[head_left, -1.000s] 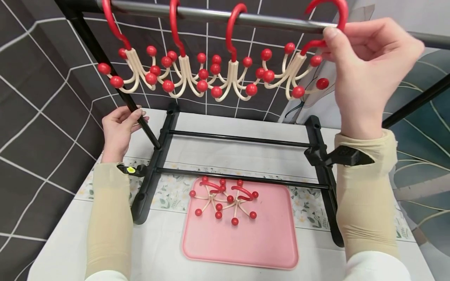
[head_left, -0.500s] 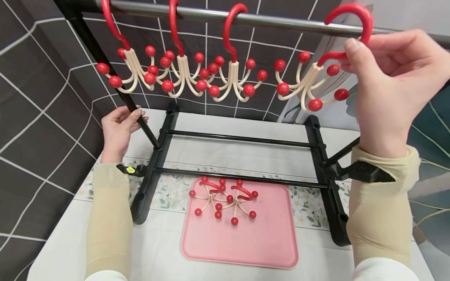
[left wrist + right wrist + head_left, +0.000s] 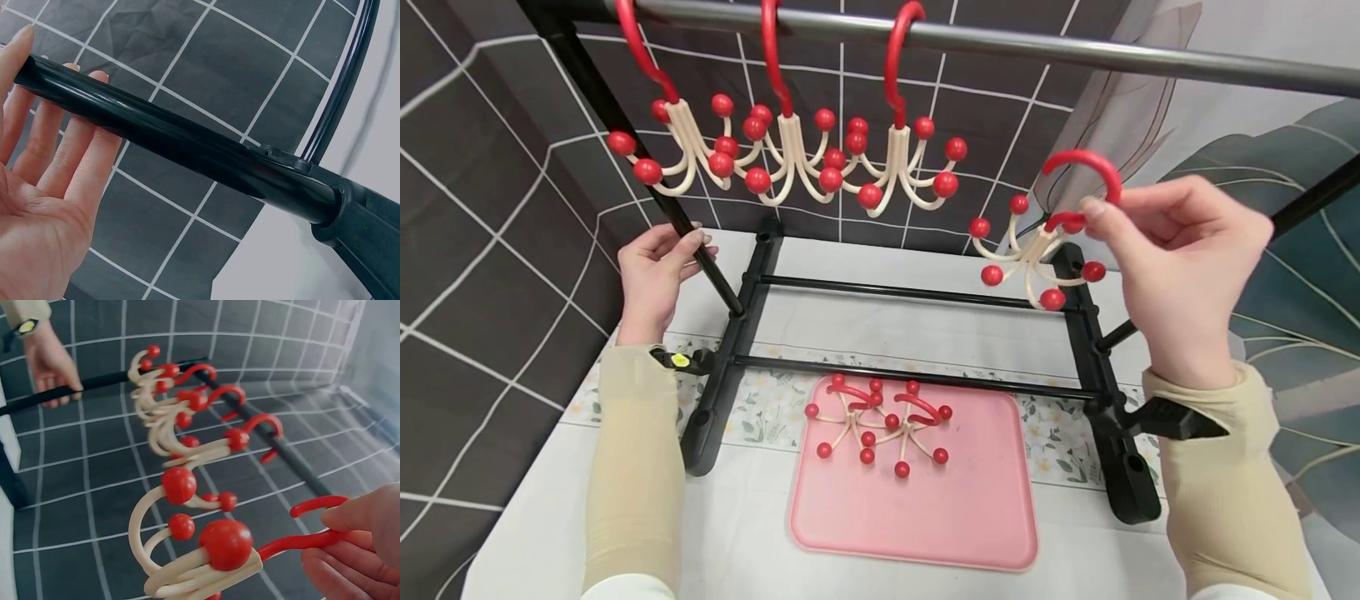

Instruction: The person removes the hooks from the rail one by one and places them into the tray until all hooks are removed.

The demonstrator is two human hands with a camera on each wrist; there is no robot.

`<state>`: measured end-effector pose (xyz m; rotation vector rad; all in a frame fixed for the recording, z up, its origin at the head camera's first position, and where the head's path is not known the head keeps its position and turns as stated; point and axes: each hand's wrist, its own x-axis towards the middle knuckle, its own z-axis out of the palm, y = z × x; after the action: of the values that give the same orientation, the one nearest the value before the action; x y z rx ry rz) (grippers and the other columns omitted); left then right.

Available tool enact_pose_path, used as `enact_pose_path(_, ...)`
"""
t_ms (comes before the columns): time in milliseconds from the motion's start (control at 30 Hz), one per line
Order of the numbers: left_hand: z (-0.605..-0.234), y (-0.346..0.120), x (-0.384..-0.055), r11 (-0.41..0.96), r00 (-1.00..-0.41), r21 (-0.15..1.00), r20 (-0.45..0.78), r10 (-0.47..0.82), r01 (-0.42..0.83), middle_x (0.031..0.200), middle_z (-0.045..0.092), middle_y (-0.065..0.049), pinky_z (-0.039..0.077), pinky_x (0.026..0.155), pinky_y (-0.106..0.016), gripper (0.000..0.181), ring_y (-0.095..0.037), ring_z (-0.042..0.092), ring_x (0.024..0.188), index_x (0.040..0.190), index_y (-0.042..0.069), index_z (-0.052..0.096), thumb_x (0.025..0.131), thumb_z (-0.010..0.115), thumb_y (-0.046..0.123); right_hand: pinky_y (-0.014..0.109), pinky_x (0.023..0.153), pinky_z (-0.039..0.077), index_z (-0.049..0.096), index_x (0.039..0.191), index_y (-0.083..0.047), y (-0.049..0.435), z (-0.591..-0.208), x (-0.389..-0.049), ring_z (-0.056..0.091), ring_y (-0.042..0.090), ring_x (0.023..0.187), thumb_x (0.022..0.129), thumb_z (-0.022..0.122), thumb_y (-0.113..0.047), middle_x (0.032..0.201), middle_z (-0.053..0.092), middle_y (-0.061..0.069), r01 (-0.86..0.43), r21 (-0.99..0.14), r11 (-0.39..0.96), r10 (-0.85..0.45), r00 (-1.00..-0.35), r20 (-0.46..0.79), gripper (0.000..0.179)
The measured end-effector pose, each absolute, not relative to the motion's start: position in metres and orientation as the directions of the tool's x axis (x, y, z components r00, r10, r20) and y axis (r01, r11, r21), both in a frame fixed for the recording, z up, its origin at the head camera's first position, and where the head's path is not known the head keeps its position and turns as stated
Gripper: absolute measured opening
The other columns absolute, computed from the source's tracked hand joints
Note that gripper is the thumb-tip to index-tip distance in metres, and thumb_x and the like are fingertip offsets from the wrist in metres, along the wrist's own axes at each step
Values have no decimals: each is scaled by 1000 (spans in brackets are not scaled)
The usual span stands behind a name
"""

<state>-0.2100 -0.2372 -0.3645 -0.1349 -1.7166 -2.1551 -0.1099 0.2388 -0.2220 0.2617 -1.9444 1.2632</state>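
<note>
My right hand (image 3: 1187,275) pinches the red hook of a cream multi-arm hanger (image 3: 1036,247) with red ball tips. This hanger is below the rail (image 3: 1112,54) and apart from it, tilted, its arms spread to the left. Three similar hangers (image 3: 898,154) hang by their hooks from the rail. My left hand (image 3: 651,275) holds the rack's black left post (image 3: 722,287), thumb on one side and fingers on the other. Two more hangers (image 3: 907,427) lie side by side on a pink tray (image 3: 917,525).
Black rack feet (image 3: 707,425) stand on the white table (image 3: 730,517), joined by two low crossbars (image 3: 917,292). The tray lies in front of the nearer crossbar, its back edge close to it. Behind stands a dark wall (image 3: 490,208) with white grid lines.
The right hand has taken the fourth hanger off the rail, first moving right, then down and back left. My left hand has stayed on the post.
</note>
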Motion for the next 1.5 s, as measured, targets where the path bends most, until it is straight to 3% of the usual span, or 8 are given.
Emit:
enact_pose_path(167, -363, -237, -210, -182, -925, 921, 301, -232, 345, 94, 73, -13, 60, 77, -28, 33, -20, 75, 79, 113, -15, 68, 89, 79, 4, 22, 77, 57, 74, 101, 10, 241, -242, -101, 74, 12, 79, 85, 82, 0, 91, 75, 8, -451, -762, 465, 208, -781, 589, 21)
enact_pose_path(400, -363, -237, -210, -191, -924, 917, 305, -232, 351, 93, 74, -13, 60, 77, -28, 22, -20, 76, 78, 108, -8, 73, 89, 79, 3, 18, 62, 55, 75, 96, 9, 250, -278, -92, 71, 10, 68, 82, 84, 2, 85, 73, 3, -389, -774, 500, 134, -848, 513, 18)
enact_pose_path(600, -363, -238, -208, -202, -927, 917, 296, -230, 343, 93, 74, -13, 60, 77, -28, 24, -21, 76, 79, 109, -9, 72, 89, 79, 2, 17, 47, 46, 76, 91, -1, 253, -300, -75, 70, 13, 62, 81, 86, 0, 83, 74, -1, -347, -772, 533, 68, -892, 448, 14)
enact_pose_path(767, -362, -238, -208, -201, -927, 918, 294, -233, 342, 94, 74, -13, 60, 77, -28, 29, -21, 75, 79, 111, -12, 70, 88, 79, 3, 17, 49, 49, 75, 89, -5, 256, -318, -64, 67, 12, 59, 79, 86, 5, 81, 73, -3, -321, -771, 549, 6, -922, 388, 18)
enact_pose_path(967, -362, -238, -209, -206, -928, 918, 289, -235, 338, 94, 73, -13, 60, 77, -28, 38, -21, 76, 79, 116, -17, 65, 88, 80, 3, 20, 50, 52, 73, 88, -3, 260, -338, -58, 68, 19, 59, 81, 83, 7, 79, 72, 3, -282, -825, 490, -66, -955, 288, 16)
enact_pose_path(1500, -362, -239, -208, -215, -928, 916, 286, -240, 338, 94, 73, -14, 61, 76, -29, 26, -22, 75, 78, 110, -11, 72, 87, 80, 1, 27, 55, 59, 70, 84, -4, 266, -366, -41, 72, 20, 66, 79, 82, 13, 82, 72, 7, -249, -883, 397, -150, -967, 205, 21)
